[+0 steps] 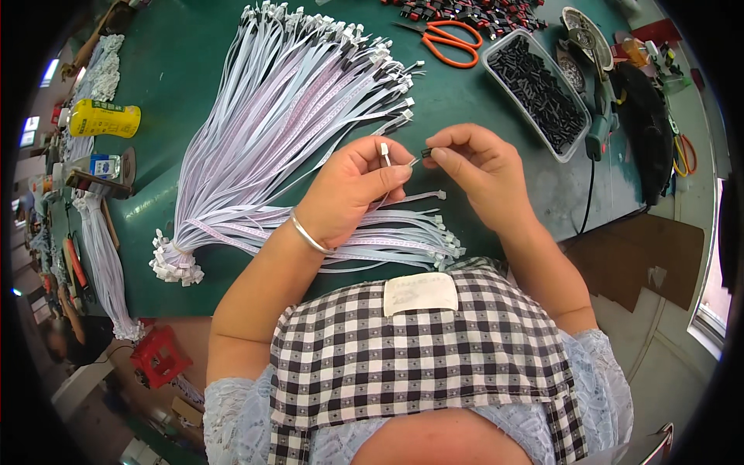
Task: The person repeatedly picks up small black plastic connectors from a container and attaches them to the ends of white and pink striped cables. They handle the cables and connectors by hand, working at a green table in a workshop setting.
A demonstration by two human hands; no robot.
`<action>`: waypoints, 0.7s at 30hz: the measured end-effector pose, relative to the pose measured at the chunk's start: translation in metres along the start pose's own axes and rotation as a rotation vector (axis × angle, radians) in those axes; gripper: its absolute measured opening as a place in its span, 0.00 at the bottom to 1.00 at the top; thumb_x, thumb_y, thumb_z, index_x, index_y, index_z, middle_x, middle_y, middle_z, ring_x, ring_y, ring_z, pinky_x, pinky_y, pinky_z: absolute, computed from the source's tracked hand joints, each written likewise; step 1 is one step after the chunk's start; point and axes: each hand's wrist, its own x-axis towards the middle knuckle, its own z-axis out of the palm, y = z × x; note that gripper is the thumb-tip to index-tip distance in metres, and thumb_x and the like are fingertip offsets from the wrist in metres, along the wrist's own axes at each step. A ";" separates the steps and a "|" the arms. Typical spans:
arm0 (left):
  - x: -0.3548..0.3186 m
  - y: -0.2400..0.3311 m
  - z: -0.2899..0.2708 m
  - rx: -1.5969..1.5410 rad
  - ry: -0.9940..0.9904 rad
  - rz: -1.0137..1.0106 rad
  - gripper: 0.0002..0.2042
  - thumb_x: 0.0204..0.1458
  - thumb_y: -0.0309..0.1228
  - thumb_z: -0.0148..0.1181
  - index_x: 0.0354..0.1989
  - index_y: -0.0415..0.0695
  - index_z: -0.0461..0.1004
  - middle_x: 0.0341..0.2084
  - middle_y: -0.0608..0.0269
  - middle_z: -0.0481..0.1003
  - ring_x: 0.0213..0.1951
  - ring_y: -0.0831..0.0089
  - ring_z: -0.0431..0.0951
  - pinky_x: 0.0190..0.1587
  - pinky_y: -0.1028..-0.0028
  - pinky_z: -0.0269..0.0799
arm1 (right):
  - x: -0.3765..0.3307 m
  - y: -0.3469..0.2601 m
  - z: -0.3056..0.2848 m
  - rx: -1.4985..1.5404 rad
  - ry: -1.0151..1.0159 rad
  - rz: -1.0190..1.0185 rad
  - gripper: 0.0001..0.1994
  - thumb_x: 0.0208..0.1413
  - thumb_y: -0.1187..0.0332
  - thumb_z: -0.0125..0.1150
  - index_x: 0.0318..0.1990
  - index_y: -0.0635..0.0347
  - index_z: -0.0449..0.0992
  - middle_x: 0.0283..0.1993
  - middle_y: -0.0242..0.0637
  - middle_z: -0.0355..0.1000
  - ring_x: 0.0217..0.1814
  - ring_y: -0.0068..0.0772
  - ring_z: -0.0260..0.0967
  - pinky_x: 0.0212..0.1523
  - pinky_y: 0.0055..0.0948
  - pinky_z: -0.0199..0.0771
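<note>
My left hand (353,190) pinches the end of a flat white ribbon cable, its white connector (384,152) sticking up between thumb and forefinger. Just to the right, my right hand (477,167) holds a small black connector housing (426,153) at its fingertips, almost touching the cable end. A large fan of white ribbon cables (287,116) spreads over the green table (178,70) behind my hands. A smaller group of cables (411,240) lies under my wrists near the table's front edge.
A clear tray of black housings (539,93) stands at the right, orange scissors (449,39) at the back, a dark tool (593,85) beyond the tray. A yellow bottle (105,120) and more cable bundles (101,256) lie at the left. A red stool (159,356) stands below the table.
</note>
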 end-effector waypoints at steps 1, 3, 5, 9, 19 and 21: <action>0.000 0.000 0.000 0.004 -0.001 0.002 0.06 0.53 0.24 0.57 0.39 0.41 0.71 0.26 0.67 0.71 0.28 0.78 0.71 0.34 0.81 0.68 | 0.000 0.001 0.000 -0.006 -0.002 0.006 0.06 0.56 0.75 0.58 0.40 0.65 0.75 0.35 0.32 0.74 0.37 0.18 0.71 0.37 0.17 0.70; 0.000 0.000 -0.001 0.004 -0.004 0.000 0.06 0.53 0.24 0.57 0.39 0.41 0.71 0.26 0.67 0.71 0.28 0.78 0.71 0.34 0.82 0.67 | 0.001 0.001 0.000 -0.010 -0.007 0.009 0.06 0.56 0.75 0.58 0.40 0.65 0.75 0.35 0.32 0.74 0.37 0.18 0.71 0.37 0.17 0.70; 0.001 0.000 -0.002 0.004 -0.011 0.000 0.06 0.53 0.24 0.58 0.39 0.41 0.71 0.28 0.68 0.71 0.29 0.80 0.71 0.34 0.82 0.68 | 0.001 0.002 0.000 -0.008 -0.012 0.004 0.06 0.55 0.75 0.58 0.40 0.65 0.75 0.35 0.31 0.74 0.37 0.18 0.71 0.37 0.17 0.70; 0.000 0.002 -0.003 0.004 -0.021 -0.015 0.06 0.54 0.24 0.58 0.39 0.40 0.72 0.30 0.70 0.72 0.29 0.84 0.71 0.35 0.84 0.69 | 0.001 0.000 0.002 -0.009 -0.023 0.010 0.06 0.55 0.75 0.58 0.40 0.66 0.75 0.34 0.31 0.74 0.37 0.18 0.71 0.37 0.17 0.70; 0.002 0.000 -0.001 0.027 0.009 0.002 0.06 0.53 0.25 0.58 0.38 0.42 0.71 0.27 0.69 0.71 0.28 0.80 0.71 0.32 0.83 0.67 | 0.001 0.000 0.004 -0.079 -0.010 -0.048 0.05 0.54 0.76 0.58 0.38 0.65 0.76 0.34 0.32 0.75 0.36 0.20 0.73 0.34 0.17 0.71; 0.001 0.000 -0.001 0.023 0.011 0.000 0.06 0.53 0.25 0.59 0.38 0.43 0.71 0.28 0.69 0.71 0.28 0.80 0.71 0.32 0.83 0.67 | 0.002 0.002 0.004 -0.107 -0.004 -0.074 0.05 0.53 0.76 0.59 0.37 0.65 0.76 0.34 0.33 0.75 0.36 0.21 0.73 0.35 0.18 0.71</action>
